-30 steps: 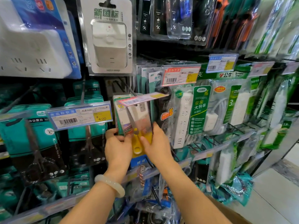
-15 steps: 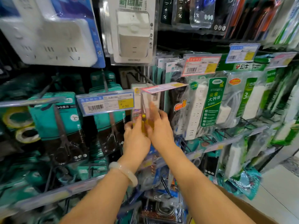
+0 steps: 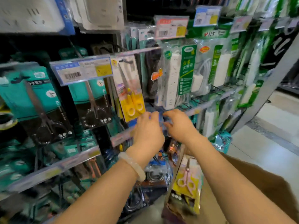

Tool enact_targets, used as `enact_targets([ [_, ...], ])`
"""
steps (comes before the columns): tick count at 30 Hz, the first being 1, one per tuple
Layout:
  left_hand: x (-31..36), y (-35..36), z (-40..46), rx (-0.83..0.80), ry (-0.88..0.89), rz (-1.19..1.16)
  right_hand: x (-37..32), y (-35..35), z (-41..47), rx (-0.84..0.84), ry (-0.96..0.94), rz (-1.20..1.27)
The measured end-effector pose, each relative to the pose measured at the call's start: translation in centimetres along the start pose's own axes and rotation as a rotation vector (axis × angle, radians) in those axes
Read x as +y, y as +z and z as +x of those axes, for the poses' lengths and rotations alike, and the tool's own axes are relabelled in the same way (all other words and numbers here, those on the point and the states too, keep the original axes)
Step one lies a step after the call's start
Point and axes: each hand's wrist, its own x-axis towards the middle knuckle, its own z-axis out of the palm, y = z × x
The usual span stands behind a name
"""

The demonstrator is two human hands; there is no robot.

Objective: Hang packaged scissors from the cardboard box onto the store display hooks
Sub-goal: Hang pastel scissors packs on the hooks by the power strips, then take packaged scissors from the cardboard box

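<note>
A pack of yellow-handled scissors (image 3: 131,92) hangs from a display hook (image 3: 127,61) under a tilted price strip. My left hand (image 3: 148,131) and my right hand (image 3: 179,125) hover just below and to the right of that pack, fingers loosely bent, holding nothing. Between my forearms stands the cardboard box (image 3: 258,188), and a pack with pink-handled scissors (image 3: 186,181) leans against its left wall. A pale bangle sits on my left wrist.
Teal packs of black scissors (image 3: 90,101) hang to the left behind a price tag (image 3: 81,71). White power strips in green packs (image 3: 181,73) fill the hooks to the right. More hooks and price rails run below. Tiled floor lies at the right.
Both hands have let go of the yellow scissors pack and dropped below it. The pack now hangs free on the hook. The view has tilted down, showing the box.
</note>
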Motion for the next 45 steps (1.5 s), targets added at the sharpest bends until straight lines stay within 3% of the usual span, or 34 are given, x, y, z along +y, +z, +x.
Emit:
enact_targets([
  [9, 4.6, 8.6, -5.3, -0.491, 0.206, 0.166, 8.2, 1.4, -11.7, -0.34, 0.308, -0.136],
  [16, 4.4, 12.9, -9.0, -0.703, 0.212, 0.23, 10.9, 5.5, -16.4, -0.424, 0.539, 0.008],
  [21, 4.4, 14.2, -9.7, -0.709, 0.127, 0.258, 11.9, 8.4, -16.4, -0.356, 0.71, 0.214],
  [30, 4.1, 16.3, -9.0, -0.716, -0.08, 0.174, 14.2, 11.3, -14.4, -0.37, 0.794, 0.346],
  [37, 4.4, 17.1, -8.6, -0.638, -0.211, 0.098, 15.5, 12.3, -14.8, -0.229, 0.995, 0.77],
  [41, 5.0, 17.7, -7.8, -0.583, -0.306, -0.036, 16.2, 11.4, -15.4, -0.271, 1.031, 1.024],
  [45, 6.1, 18.1, -7.2, -0.521, -0.404, -0.119, 17.3, 9.8, -17.1, -0.25, 0.978, 1.116],
])
